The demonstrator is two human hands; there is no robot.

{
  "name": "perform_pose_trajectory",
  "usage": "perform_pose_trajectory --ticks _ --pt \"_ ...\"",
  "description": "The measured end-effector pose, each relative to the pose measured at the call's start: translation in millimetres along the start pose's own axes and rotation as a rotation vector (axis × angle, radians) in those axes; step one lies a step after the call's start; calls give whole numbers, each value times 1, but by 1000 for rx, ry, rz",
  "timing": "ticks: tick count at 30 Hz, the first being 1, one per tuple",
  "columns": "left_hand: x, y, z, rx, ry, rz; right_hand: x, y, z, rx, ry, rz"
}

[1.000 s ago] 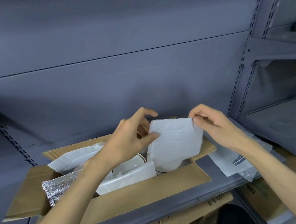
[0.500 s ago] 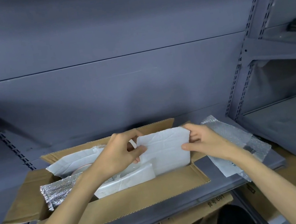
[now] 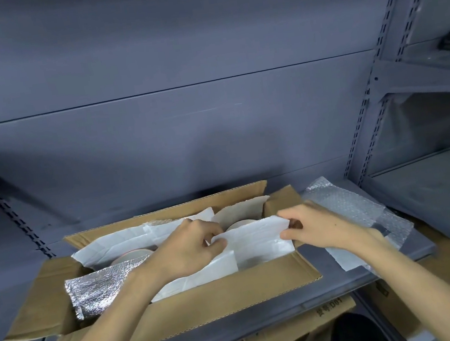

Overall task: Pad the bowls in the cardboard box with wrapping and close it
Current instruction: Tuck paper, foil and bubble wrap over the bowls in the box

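An open cardboard box (image 3: 231, 300) sits on a grey metal shelf, its flaps spread outward. Inside, rims of white bowls (image 3: 131, 255) show between white foam sheets. A white foam sheet (image 3: 257, 240) lies low in the box's right end. My left hand (image 3: 189, 251) pinches its left edge and my right hand (image 3: 311, 226) pinches its right edge. A silver foil bubble sheet (image 3: 101, 288) lies crumpled at the left of the box. More white foam (image 3: 118, 243) lines the back.
Clear bubble wrap (image 3: 349, 207) and a white sheet (image 3: 347, 257) lie on the shelf (image 3: 336, 279) right of the box. Perforated uprights stand at right (image 3: 366, 108) and left. More cardboard boxes (image 3: 294, 332) sit on the level below.
Both hands have lowered the white foam sheet from above the box down into its right end, drawing closer to the bowls.
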State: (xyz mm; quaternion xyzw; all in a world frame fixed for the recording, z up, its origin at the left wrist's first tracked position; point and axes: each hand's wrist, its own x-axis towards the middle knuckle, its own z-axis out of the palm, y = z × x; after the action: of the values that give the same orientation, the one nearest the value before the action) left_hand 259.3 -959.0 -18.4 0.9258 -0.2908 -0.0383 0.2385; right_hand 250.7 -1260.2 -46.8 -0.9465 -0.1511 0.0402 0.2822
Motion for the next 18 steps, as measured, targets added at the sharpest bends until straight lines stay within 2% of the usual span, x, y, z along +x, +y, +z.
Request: perform_pose_trajectory --ticks 7,10,13,18 --pt "-9 -1 -13 -103 -105 -22 -7 -3 6 107 -54 -6" --pt "-11 1 -13 -47 -199 -46 -6 -6 9 -55 -86 20" --pt "-11 5 -7 -70 -189 -65 -5 -8 10 -229 -86 10" --pt "-6 3 -3 -87 -196 -16 -6 -8 6 -266 -124 28"
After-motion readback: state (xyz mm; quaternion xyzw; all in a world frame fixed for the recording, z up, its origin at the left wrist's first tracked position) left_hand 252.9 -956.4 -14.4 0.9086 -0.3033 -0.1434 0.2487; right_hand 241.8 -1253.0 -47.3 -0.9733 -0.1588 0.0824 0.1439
